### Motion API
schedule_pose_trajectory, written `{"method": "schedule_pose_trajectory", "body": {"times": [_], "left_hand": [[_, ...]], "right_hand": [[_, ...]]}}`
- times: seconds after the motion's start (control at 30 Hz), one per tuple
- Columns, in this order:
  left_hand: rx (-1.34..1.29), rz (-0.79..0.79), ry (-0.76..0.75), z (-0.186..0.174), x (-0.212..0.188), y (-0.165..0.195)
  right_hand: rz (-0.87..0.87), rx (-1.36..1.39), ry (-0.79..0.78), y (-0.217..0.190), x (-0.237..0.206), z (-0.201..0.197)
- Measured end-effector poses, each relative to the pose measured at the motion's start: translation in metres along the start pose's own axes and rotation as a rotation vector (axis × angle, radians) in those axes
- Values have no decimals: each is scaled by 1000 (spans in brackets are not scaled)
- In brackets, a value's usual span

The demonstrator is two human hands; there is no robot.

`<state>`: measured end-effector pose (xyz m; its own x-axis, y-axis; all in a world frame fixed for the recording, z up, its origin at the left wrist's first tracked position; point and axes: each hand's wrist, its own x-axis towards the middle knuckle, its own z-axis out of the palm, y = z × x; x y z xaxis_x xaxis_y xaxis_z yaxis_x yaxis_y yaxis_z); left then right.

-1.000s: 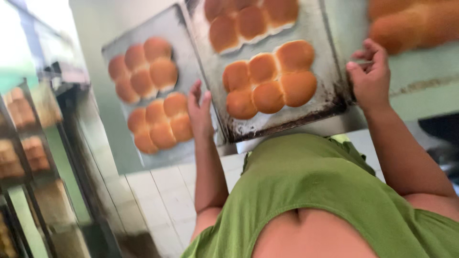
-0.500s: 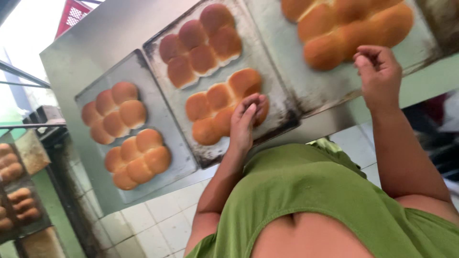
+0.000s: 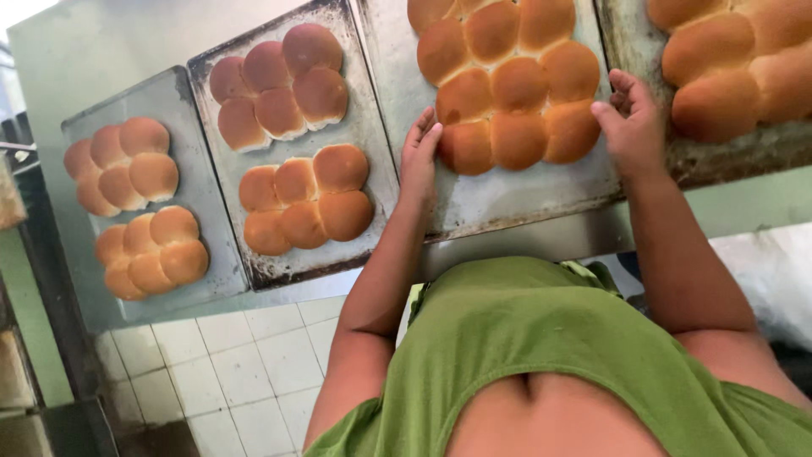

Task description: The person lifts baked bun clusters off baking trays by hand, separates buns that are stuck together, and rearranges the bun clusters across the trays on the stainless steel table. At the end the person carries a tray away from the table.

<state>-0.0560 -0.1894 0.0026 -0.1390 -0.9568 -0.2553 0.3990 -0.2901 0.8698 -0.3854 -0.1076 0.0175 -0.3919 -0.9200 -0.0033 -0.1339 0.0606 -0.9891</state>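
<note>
**Both hands at a slab of joined buns**

The left hand [image 3: 420,152] lay flat and open, fingers straight, its tips touching the left edge of a cluster of golden buns [image 3: 507,85]. The right hand [image 3: 630,123] was at the cluster's right edge, fingers loosely curled and touching the nearest bun; neither hand had closed around anything. The cluster sat on a worn metal baking tray [image 3: 524,199] on a grey metal surface [image 3: 110,51].

Just left of it, a darker tray [image 3: 372,144] held two smaller bun clusters, one [image 3: 281,80] above the other [image 3: 306,199]. Further left, a third tray [image 3: 207,237] carried two more clusters [image 3: 123,165] [image 3: 152,254]. At the right edge, another tray [image 3: 753,152] bore larger buns [image 3: 732,59]. Below the surface lay a white tiled floor [image 3: 245,355]. The person wore a green top [image 3: 541,338].
</note>
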Motion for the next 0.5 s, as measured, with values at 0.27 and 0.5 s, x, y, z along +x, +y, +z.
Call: {"method": "schedule_pose_trajectory", "body": {"times": [0.27, 0.5], "left_hand": [[116, -165, 114, 13, 18, 13], [146, -222, 127, 22, 29, 23]], "right_hand": [[132, 239, -148, 14, 32, -3], [448, 304, -183, -4, 52, -10]]}}
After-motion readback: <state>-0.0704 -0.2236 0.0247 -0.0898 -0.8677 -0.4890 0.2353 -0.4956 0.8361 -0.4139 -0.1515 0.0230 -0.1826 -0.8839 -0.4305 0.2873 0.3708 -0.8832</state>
